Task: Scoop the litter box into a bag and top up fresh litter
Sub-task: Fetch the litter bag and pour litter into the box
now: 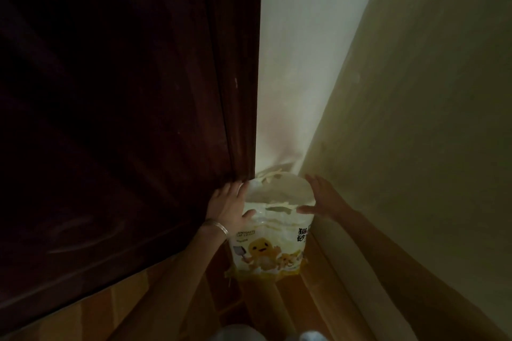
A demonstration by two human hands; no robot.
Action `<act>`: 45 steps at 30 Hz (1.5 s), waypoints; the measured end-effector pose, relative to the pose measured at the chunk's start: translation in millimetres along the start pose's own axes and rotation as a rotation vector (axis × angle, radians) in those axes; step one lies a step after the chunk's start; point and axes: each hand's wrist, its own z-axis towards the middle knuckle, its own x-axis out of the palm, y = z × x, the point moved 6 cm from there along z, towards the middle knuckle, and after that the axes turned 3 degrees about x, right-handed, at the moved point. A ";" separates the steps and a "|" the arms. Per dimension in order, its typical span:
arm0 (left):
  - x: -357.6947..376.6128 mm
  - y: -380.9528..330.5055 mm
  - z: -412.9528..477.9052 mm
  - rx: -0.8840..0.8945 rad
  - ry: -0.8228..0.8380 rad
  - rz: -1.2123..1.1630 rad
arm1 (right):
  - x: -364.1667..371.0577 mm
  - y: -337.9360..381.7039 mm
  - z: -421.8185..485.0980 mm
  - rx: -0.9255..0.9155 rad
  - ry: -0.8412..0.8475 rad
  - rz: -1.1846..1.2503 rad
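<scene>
Dim down here: the litter bag [266, 252] has its print half lost in shadow, and its contents can't be made out. It stands on the floor [155, 310], jammed in the corner between door [110, 119] and wall [415, 119], tight either side. Left hand [228, 203] and right hand [322, 198] press its sides, fingers straight, thumbs across the front.
</scene>
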 end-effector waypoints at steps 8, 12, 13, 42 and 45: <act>15.8 1.5 17.1 -0.004 0.040 0.039 | 10.6 -3.9 7.4 -0.038 0.066 0.084; 8.4 -5.3 2.3 0.030 0.109 -0.011 | 5.6 2.9 -28.1 -0.063 0.034 0.051; 4.0 -9.1 -6.4 0.040 0.113 -0.026 | 5.4 4.4 -38.9 -0.056 0.017 0.009; -454.9 -94.5 -230.4 0.654 -0.136 -0.162 | -284.7 178.2 -463.7 0.354 -0.305 0.143; -475.0 -108.2 -242.5 0.797 -0.162 -0.169 | -297.9 190.8 -508.5 0.437 -0.410 0.164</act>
